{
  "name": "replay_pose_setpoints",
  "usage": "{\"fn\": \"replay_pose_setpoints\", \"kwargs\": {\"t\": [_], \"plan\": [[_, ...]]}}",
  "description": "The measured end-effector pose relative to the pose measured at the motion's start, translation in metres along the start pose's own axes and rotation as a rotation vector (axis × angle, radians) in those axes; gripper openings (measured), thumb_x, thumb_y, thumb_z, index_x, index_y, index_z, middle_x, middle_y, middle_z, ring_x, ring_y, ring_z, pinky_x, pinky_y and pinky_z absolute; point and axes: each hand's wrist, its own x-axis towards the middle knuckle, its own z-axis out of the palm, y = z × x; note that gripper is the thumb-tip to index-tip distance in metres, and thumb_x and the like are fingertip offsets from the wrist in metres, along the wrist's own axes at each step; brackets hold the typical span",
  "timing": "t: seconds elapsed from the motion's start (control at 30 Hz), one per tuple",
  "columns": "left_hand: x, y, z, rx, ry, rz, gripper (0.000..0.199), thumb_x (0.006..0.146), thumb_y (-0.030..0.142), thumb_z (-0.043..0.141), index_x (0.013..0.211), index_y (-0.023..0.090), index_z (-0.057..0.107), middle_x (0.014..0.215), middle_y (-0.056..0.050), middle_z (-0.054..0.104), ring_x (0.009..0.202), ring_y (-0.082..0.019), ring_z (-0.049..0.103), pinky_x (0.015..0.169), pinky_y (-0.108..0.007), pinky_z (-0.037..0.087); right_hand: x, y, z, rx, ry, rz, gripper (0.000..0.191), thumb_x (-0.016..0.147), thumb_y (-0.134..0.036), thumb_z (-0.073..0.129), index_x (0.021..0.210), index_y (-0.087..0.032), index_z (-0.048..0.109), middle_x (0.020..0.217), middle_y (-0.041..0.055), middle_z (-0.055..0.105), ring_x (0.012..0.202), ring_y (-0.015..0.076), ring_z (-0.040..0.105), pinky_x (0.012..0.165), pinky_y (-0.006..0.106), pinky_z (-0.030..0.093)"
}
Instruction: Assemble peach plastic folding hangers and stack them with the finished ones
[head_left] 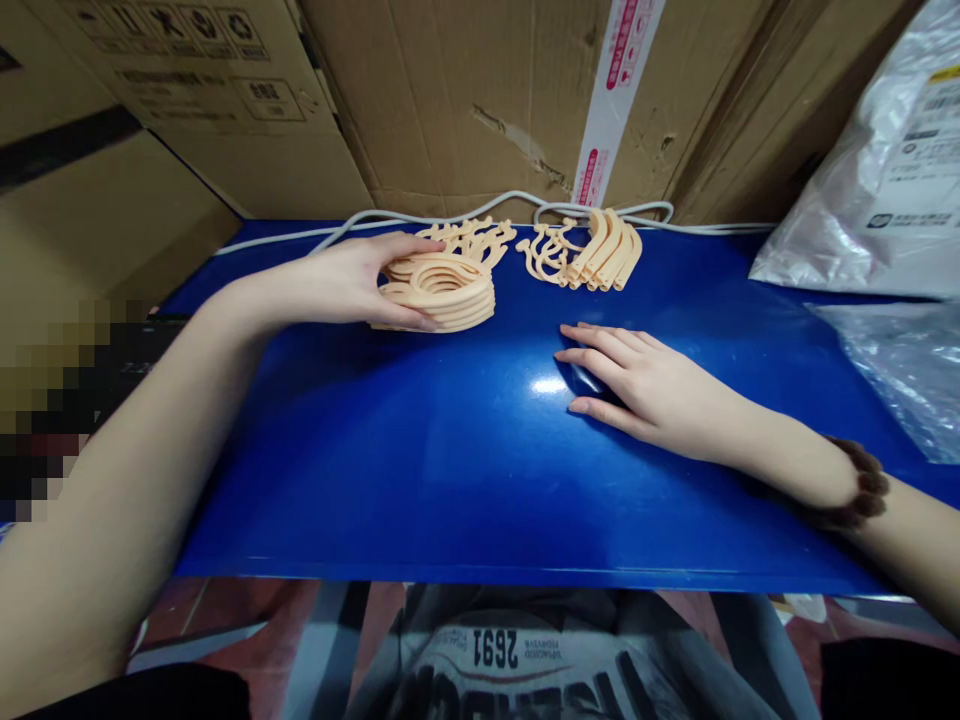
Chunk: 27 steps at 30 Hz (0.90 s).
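My left hand grips the left side of a stack of beige oval plastic rings at the back of the blue table, thumb in front and fingers behind. Just behind the stack lie small beige branched pieces. To their right are thin curved beige pieces beside several thicker curved beige bars lined up together. My right hand rests palm down on the right half of the table, fingers apart, with nothing visible in it. A dark shadow lies under its palm.
The blue table has a white cable along its back edge. Cardboard boxes stand behind and at the left. Plastic-wrapped packages lie at the right. A black object is at the left edge.
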Motion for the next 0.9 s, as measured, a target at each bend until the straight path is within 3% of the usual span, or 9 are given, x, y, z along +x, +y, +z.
{"fn": "replay_pose_setpoints", "kwargs": {"t": [0.6,0.9], "plan": [[0.0009,0.0018,0.0019,-0.021,0.004,-0.004,0.098,0.071,0.068,0.069,0.152,0.023,0.038,0.154,-0.007,0.044,0.136,-0.031,0.046,0.117,-0.042,0.032,0.0003,0.0,0.0003,0.001,0.004,0.005,0.049,0.101,-0.047,0.044,0.136,-0.014,0.054,0.15,0.0203,0.048,0.135,0.033,0.05,0.106,0.052,0.044],[0.002,0.0062,0.007,-0.017,0.023,0.094,0.089,0.078,0.066,0.066,0.149,0.018,0.041,0.148,-0.008,0.05,0.129,-0.029,0.052,0.114,-0.038,0.036,0.0003,-0.0008,-0.0005,0.002,-0.001,0.011,0.05,0.101,-0.047,0.043,0.136,-0.013,0.054,0.151,0.0205,0.047,0.135,0.0332,0.049,0.107,0.051,0.044]]}}
